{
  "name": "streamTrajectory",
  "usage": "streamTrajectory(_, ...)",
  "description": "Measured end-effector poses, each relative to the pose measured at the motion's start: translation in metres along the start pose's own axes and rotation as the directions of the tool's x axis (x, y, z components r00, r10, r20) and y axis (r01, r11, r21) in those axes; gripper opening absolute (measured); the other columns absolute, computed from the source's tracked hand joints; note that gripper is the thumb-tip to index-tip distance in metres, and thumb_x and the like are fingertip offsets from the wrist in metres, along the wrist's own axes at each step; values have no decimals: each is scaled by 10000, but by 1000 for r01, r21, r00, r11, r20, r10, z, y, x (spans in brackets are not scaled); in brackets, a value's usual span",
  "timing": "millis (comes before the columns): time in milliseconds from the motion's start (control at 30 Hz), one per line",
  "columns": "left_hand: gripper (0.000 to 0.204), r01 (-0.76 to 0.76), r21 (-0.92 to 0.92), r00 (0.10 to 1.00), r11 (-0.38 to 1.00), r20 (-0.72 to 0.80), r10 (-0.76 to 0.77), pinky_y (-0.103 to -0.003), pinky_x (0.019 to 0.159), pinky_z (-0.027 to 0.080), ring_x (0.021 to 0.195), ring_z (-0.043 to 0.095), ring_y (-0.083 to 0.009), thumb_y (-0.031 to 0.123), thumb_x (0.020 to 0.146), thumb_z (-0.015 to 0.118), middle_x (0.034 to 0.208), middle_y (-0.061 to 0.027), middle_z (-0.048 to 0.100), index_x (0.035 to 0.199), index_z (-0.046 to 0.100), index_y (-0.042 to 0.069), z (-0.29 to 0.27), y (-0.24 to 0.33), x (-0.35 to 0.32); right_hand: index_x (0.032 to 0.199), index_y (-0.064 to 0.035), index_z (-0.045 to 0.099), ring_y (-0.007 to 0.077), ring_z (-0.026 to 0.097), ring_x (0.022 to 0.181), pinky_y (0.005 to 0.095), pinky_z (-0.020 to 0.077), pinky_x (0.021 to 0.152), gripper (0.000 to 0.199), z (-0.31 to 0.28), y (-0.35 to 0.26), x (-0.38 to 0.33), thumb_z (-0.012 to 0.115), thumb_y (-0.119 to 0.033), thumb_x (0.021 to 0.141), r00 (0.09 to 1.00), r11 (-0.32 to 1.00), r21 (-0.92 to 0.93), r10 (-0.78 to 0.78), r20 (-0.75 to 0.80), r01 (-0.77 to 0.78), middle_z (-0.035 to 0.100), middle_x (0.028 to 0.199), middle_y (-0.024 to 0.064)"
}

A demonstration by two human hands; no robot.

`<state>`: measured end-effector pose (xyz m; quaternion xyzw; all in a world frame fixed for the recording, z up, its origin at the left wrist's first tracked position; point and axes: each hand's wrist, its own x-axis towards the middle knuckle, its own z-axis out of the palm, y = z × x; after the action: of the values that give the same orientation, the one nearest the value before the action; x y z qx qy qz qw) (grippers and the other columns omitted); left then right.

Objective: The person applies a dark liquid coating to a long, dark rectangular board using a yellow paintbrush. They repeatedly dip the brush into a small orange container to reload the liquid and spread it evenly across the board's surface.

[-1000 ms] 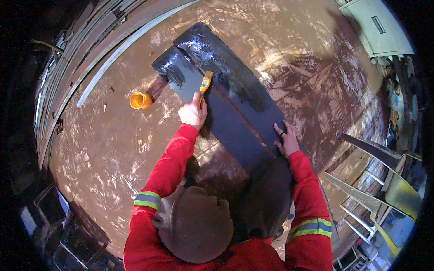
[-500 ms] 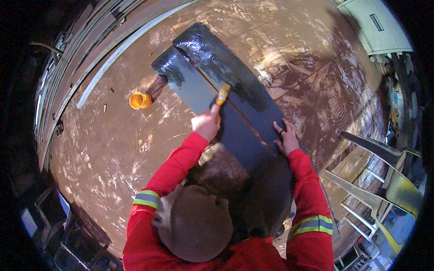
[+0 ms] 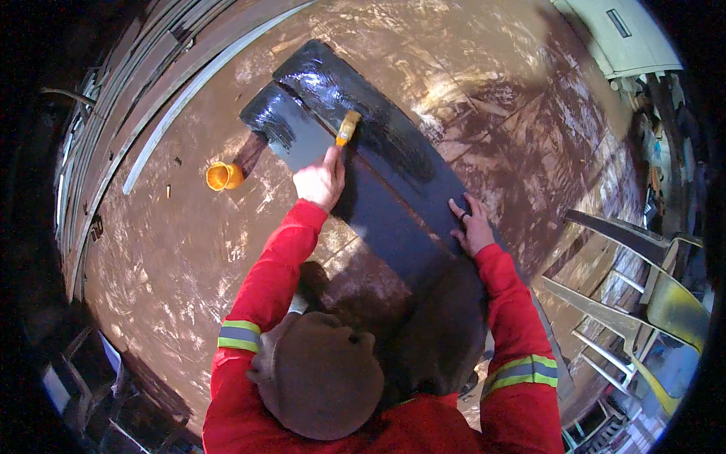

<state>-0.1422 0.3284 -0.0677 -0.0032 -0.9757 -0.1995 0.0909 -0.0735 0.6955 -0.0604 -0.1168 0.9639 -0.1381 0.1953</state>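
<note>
On the brown floor (image 3: 151,265) lie 2 dark boards (image 3: 412,163); left of them, an orange cup (image 3: 224,176), contents unclear. Your left hand (image 3: 321,181) grips the brush (image 3: 347,129) over the boards; your right hand (image 3: 476,227) rests spread on 1.

Red sleeves (image 3: 514,306) carry lime-edged grey bands (image 3: 522,372); a brown cap (image 3: 325,382) and dark ring (image 3: 463,216) are worn.

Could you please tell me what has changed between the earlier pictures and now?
The left hand swept the brush down and rightward in the view, then back up toward the far end of the dark panels. Nothing was grasped or released. The right hand stayed on the right-hand panel, and the orange cup stayed on the floor.
</note>
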Motion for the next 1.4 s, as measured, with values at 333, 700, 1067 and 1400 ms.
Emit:
streamTrajectory(333, 317, -372, -103, 892, 923, 238, 385, -449, 454, 447, 537, 584, -296, 196, 796, 625, 658, -75, 537, 1107, 576, 234, 28, 33, -66, 1389, -273, 478, 404, 341, 1312, 465, 340, 1095, 797, 2, -7, 5, 787, -92, 677, 999, 1000, 3, -31, -9, 31, 312, 1473, 144)
streamTrajectory(700, 296, -142, -84, 953, 986, 257, 159, -444, 507, 464, 638, 610, -296, 178, 859, 581, 719, -90, 539, 1154, 557, 187, 7, 3, -78, 1382, -268, 489, 386, 321, 1335, 452, 344, 1098, 783, -4, -10, 0, 788, -82, 683, 1000, 999, 49, 24, 18, -24, 310, 1478, 135)
streamTrajectory(1067, 219, -51, -123, 978, 991, 193, 74, -432, 491, 466, 588, 596, -291, 196, 856, 609, 703, -75, 558, 1072, 589, 169, 8, 11, -86, 1379, -270, 495, 377, 322, 1335, 440, 335, 1104, 806, 0, -6, 3, 804, -87, 657, 1000, 1000, 10, -1, -26, 1, 319, 1473, 125)
streamTrajectory(1400, 196, -15, -153, 992, 988, 123, 34, -447, 454, 449, 539, 596, -300, 195, 862, 599, 686, -78, 583, 1047, 553, 148, 6, 19, -90, 1373, -289, 495, 388, 302, 1349, 458, 374, 1081, 800, -1, -6, 2, 800, -94, 660, 1000, 1000, 21, -3, -9, 3, 312, 1474, 125)
